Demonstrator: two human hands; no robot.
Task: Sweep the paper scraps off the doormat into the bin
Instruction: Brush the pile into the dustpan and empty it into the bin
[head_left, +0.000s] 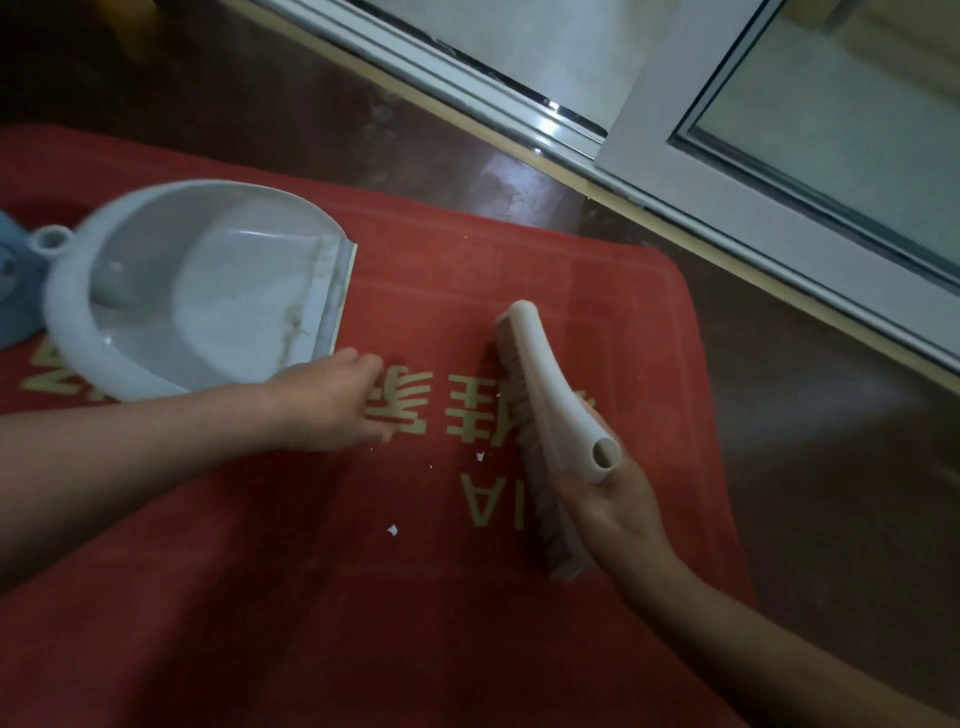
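Observation:
A red doormat (426, 597) with gold lettering fills the lower half of the view. A pale grey dustpan (197, 291) lies on its left part, mouth facing right. My left hand (332, 400) rests flat on the mat just below the dustpan's lip, fingers spread, holding nothing. My right hand (608, 499) grips the cream handle of a hand brush (545, 384), whose bristles touch the mat. A few small white paper scraps lie between the hands: one (480, 456) by the brush, one (392, 530) lower down, and a tiny one (466, 237) farther away.
Dark brown floor (810, 467) surrounds the mat on the right and top. A sliding door with a white frame and metal track (571, 124) runs diagonally across the top right. A blue object (13, 280) sits at the left edge behind the dustpan.

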